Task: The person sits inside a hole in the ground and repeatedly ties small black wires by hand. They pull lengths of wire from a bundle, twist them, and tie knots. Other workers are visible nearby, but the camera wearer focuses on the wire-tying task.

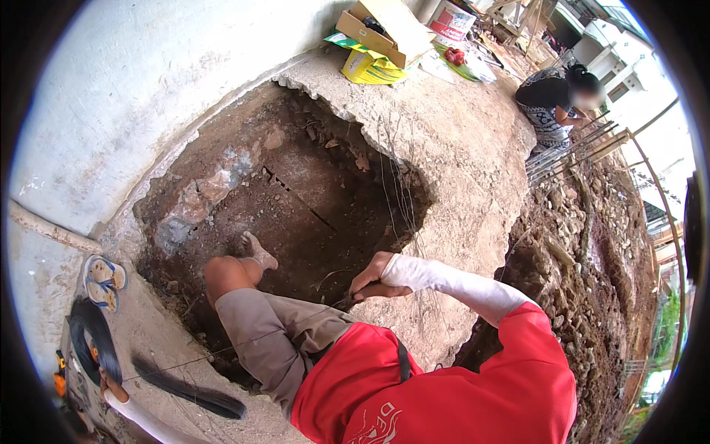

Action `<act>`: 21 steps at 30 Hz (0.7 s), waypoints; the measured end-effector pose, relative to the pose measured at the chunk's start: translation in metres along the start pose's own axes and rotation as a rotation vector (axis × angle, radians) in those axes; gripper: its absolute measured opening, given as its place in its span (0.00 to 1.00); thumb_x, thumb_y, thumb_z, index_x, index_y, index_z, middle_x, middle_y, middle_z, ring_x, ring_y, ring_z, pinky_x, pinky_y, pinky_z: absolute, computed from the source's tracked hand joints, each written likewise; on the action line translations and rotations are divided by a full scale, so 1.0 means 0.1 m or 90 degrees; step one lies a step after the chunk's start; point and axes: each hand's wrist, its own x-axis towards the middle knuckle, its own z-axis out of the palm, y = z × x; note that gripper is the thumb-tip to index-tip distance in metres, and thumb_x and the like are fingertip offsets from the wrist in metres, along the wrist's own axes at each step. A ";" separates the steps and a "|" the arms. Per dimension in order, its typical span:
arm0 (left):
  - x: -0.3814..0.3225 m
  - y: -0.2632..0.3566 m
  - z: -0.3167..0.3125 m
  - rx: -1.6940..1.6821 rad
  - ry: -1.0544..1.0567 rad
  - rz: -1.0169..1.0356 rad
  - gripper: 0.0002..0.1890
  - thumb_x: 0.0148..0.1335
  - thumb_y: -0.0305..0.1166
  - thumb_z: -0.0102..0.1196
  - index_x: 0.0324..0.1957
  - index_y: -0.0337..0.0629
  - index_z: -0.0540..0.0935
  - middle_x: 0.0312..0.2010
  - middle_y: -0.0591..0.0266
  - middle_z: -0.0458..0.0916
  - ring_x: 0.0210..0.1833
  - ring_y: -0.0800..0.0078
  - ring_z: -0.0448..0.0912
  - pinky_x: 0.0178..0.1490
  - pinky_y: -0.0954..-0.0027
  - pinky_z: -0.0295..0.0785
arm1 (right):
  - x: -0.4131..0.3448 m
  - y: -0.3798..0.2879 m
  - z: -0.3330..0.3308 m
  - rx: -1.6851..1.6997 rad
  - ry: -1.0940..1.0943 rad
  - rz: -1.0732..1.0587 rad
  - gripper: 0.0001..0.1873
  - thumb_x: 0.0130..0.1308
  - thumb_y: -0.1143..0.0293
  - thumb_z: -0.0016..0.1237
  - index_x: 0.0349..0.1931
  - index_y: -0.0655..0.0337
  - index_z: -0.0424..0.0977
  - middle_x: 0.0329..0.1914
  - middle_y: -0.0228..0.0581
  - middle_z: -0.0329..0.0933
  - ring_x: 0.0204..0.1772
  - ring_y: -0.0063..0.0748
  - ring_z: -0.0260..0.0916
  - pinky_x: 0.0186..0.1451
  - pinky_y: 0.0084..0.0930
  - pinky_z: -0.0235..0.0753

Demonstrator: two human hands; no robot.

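Note:
A thin dark wire (222, 351) runs across my lap between my two hands. My right hand (375, 280), in a white sleeve, is closed around its one end above the pit's edge. At the lower left, my left hand (112, 385) grips the wire beside a coil of black wire (105, 338); its fingers are small and partly hidden. A bundle of straight black wire lengths (188, 391) lies on the concrete near that hand. Several loose thin wires (400, 191) lie over the broken concrete edge, beyond my right hand.
My bare foot (258, 252) is inside a dug pit (310, 244) beside a white wall (138, 83). Sandals (104, 283) and an orange-black tool (60, 374) lie left. A cardboard box (369, 36) and bucket (450, 25) stand behind. A person (549, 105) crouches near steel bars (571, 150).

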 end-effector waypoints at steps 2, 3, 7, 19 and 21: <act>-0.03 0.00 0.03 0.030 -0.001 0.025 0.19 0.75 0.21 0.51 0.65 0.30 0.75 0.36 0.69 0.65 0.38 0.76 0.68 0.49 0.73 0.67 | -0.05 0.06 -0.09 -0.002 0.032 0.013 0.10 0.76 0.65 0.54 0.47 0.62 0.83 0.39 0.41 0.87 0.41 0.42 0.86 0.44 0.35 0.80; -0.06 0.01 0.05 0.055 0.000 0.050 0.18 0.75 0.21 0.51 0.65 0.30 0.75 0.36 0.69 0.65 0.39 0.76 0.68 0.49 0.73 0.67 | -0.08 0.08 -0.12 -0.006 0.057 0.026 0.10 0.76 0.66 0.54 0.47 0.62 0.83 0.40 0.41 0.87 0.42 0.42 0.86 0.45 0.35 0.80; -0.23 -0.02 0.12 0.184 0.001 0.154 0.17 0.75 0.22 0.52 0.64 0.30 0.76 0.36 0.67 0.67 0.39 0.75 0.69 0.50 0.72 0.68 | -0.17 0.13 -0.21 0.087 -0.003 0.021 0.11 0.78 0.66 0.54 0.46 0.65 0.83 0.40 0.45 0.87 0.44 0.42 0.86 0.47 0.35 0.80; -0.80 -0.03 0.58 0.908 0.139 0.560 0.15 0.76 0.25 0.53 0.59 0.31 0.80 0.37 0.63 0.73 0.40 0.74 0.73 0.51 0.71 0.71 | -0.15 -0.11 -0.23 0.123 -0.116 0.177 0.12 0.79 0.66 0.49 0.47 0.65 0.82 0.28 0.39 0.81 0.34 0.29 0.82 0.39 0.33 0.77; -0.86 -0.03 0.63 0.961 0.156 0.590 0.14 0.76 0.26 0.53 0.59 0.31 0.80 0.37 0.62 0.74 0.40 0.74 0.74 0.51 0.71 0.71 | -0.13 -0.10 -0.20 0.069 -0.103 0.138 0.10 0.78 0.68 0.51 0.47 0.64 0.82 0.31 0.42 0.83 0.35 0.35 0.83 0.38 0.34 0.78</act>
